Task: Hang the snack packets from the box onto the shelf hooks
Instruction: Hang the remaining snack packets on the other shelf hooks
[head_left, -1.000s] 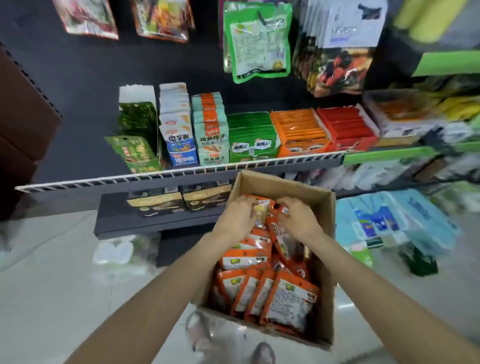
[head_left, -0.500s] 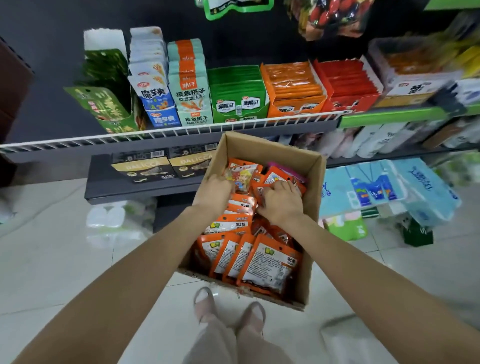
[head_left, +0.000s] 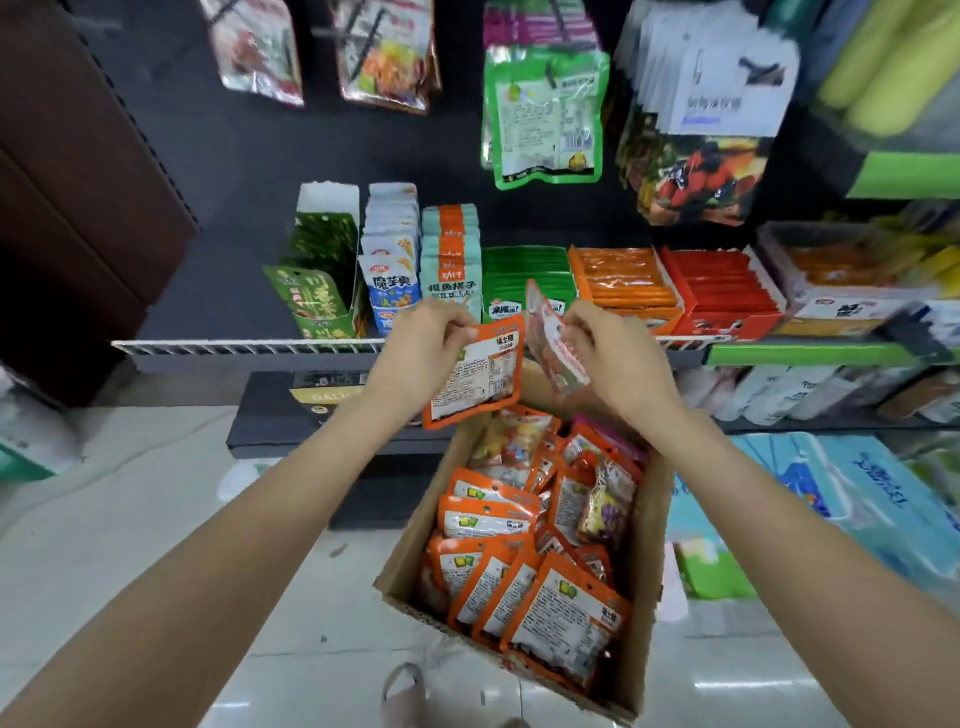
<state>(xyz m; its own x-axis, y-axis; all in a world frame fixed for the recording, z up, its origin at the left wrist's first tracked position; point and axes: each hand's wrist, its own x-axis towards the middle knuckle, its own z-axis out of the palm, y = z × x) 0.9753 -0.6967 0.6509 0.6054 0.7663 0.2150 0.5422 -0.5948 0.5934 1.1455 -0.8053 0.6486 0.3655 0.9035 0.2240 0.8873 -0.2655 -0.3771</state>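
A cardboard box (head_left: 639, 670) on the floor below me holds several orange snack packets (head_left: 563, 613). My left hand (head_left: 421, 348) pinches the top of one orange packet (head_left: 480, 371), lifted above the box with its printed back facing me. My right hand (head_left: 610, 353) grips a second orange packet (head_left: 548, 338), held edge-on just right of the first. Both packets hang in front of the white wire shelf rail (head_left: 249, 347). Higher up, hooks on the dark back panel carry hanging packets, among them a green packet (head_left: 545, 111).
The shelf behind the rail holds rows of boxed snacks: green (head_left: 524, 270), orange (head_left: 623, 283) and red (head_left: 719, 291). Blue tissue packs (head_left: 852, 499) lie on the floor at the right. A brown panel (head_left: 78, 208) stands at the left. My foot (head_left: 402, 691) shows by the box.
Both hands have come up out of the box, each with an orange packet, to the height of the shelf rail. My view has tilted up, showing the hanging packets again.
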